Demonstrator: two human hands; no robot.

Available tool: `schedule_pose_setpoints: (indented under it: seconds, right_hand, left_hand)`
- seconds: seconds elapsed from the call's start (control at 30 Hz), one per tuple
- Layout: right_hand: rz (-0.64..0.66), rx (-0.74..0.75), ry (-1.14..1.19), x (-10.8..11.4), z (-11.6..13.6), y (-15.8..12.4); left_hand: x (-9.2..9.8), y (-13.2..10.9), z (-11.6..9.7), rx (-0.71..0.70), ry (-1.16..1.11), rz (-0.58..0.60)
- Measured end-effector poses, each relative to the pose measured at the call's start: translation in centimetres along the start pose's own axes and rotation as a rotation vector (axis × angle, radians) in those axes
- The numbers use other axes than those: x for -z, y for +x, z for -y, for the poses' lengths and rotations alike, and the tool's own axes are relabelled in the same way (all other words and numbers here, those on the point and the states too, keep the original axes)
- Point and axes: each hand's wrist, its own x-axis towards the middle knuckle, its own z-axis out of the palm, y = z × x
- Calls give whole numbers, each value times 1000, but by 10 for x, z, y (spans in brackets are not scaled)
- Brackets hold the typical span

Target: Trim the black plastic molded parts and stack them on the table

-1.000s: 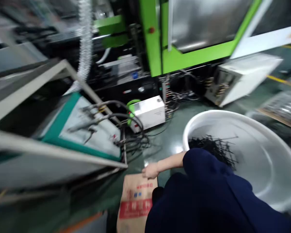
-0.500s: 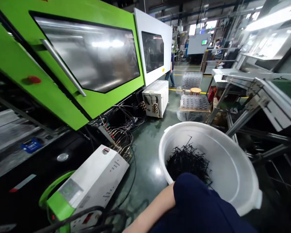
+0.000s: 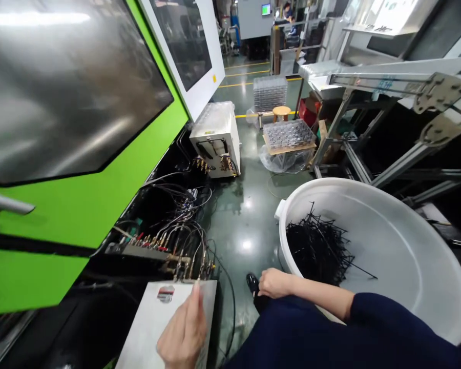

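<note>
Green machine panel (image 3: 80, 225) fills the left of the view, and down at the bottom the left hand (image 3: 183, 330) is up against a white box (image 3: 153, 323), fingers (image 3: 196, 307) pointing upward, close together, right at the box's top edge. Hard to say from this angle whether they're pinching that edge or just sitting in front of it! Over to the right hand (image 3: 275, 283), coming out of a navy sleeve (image 3: 384, 320): fingers loosely curled, nothing in them, just beside a black shoe (image 3: 252, 282) and close to the wall of a big white plastic tub (image 3: 372, 188). Inside that tub sits a tangled heap of thin black plastic sticks (image 3: 317, 251), piled toward the near side, a few poking out over the bare bottom. Above the box, a bundle of wires (image 3: 172, 241) runs from brass fittings (image 3: 180, 261). Farther on across the shiny green floor (image 3: 246, 215), there's a second white box (image 3: 215, 139), then stacks of clear plastic trays (image 3: 288, 134) and a small wooden stool (image 3: 281, 111), with a metal frame (image 3: 399, 102) up on the right.
</note>
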Motion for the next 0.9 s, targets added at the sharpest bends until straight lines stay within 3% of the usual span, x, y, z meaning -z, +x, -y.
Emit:
schedule_pose_setpoints:
  seconds: [0.1, 0.2, 0.4, 0.53, 0.67, 0.77, 0.9]
  right_hand:
    - [50, -79, -43, 24, -26, 44]
    - [61, -147, -8, 50, -52, 81]
    - [86, -338, 89, 84, -119, 126]
    - [75, -516, 163, 100, -184, 164]
    - [69, -732, 297, 121, -259, 199]
    - [78, -940, 426, 141, -310, 204]
    - [64, -1278, 620, 160, -358, 184]
  left_hand:
    - [-57, 34, 39, -26, 91, 3]
    - [-99, 58, 71, -13, 61, 58]
    - [-188, 91, 145, -85, 59, 150]
    - [-274, 131, 196, -136, 83, 167]
    - [-376, 194, 240, -219, -19, 108]
    - [-451, 253, 254, -283, -218, 97]
    - [-542, 331, 239, -415, -566, 136]
